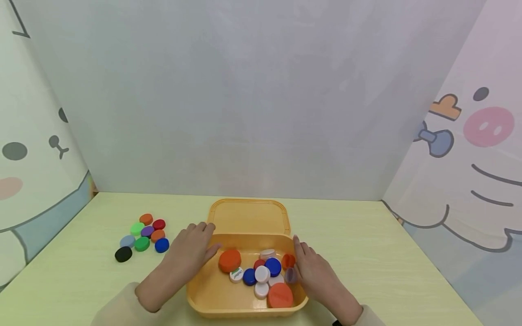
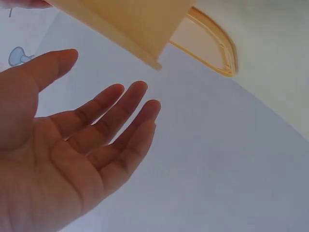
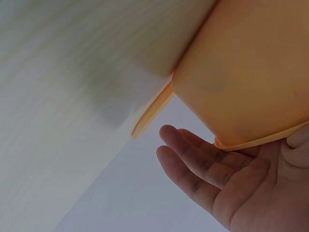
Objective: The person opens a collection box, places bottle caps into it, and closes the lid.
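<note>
A yellow-orange plastic box (image 1: pixel 246 312) stands open, with white, blue, red and orange bottle caps lying in its middle and right part. My left hand (image 1: pixel 188 249) hovers by its back left corner. In the left wrist view the left palm (image 2: pixel 63 169) faces the box wall (image 2: pixel 130 24), fingers loosely spread and holding nothing. My right hand (image 1: pixel 320 276) rests at the right rim, its fingers extended along it. In the right wrist view the rim (image 3: pixel 265 141) crosses the right hand (image 3: pixel 256 188); the right thumb is mostly hidden there.
A matching lid (image 1: pixel 248 215) lies flat behind the box. To the left, several loose caps are grouped on the table, among them a black cap (image 1: pixel 123 254) and a blue cap (image 1: pixel 161 245). A grey-white curtain (image 1: pixel 244 99) hangs behind the table.
</note>
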A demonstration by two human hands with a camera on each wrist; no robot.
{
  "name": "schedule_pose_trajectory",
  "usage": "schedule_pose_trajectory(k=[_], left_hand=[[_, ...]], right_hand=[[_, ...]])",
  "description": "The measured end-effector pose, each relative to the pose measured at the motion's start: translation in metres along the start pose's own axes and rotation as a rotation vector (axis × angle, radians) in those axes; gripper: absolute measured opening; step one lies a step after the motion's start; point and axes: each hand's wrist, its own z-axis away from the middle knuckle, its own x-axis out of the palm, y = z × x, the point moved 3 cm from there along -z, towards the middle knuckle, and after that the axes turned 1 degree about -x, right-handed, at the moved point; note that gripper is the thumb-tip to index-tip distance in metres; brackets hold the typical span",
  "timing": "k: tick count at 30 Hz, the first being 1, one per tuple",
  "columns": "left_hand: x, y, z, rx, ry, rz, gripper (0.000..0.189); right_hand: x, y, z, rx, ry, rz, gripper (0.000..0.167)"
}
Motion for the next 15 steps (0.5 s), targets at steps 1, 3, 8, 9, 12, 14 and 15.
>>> schedule_pose_trajectory(k=[1,3,8,9,12,14,15], left_hand=[[-0.001,-0.003,0.000,0.001,0.014,-0.008,0.044],[-0.001,-0.009,0.001,-0.001,0.035,-0.022,0.043],[0.000,-0.027,0.002,-0.017,0.081,-0.054,0.037],[0.001,-0.031,0.003,-0.022,0.086,-0.060,0.036],[0.004,-0.041,0.004,-0.037,0.100,-0.068,0.034],[0.008,-0.049,0.005,-0.056,0.093,-0.076,0.034],[0.010,-0.052,0.005,-0.069,0.085,-0.081,0.034]], right_hand=[[0.000,0.000,0.000,-0.001,0.003,0.002,0.054],[0.000,0.000,0.000,-0.003,0.005,0.003,0.054],[0.000,0.000,0.000,0.000,0.004,-0.004,0.055],[0.000,0.000,0.000,-0.001,0.005,-0.005,0.055],[0.000,0.000,0.001,-0.007,0.010,-0.003,0.055],[0.000,0.000,0.001,-0.012,0.011,0.000,0.054],[0.000,0.000,0.001,-0.014,0.011,0.001,0.055]])
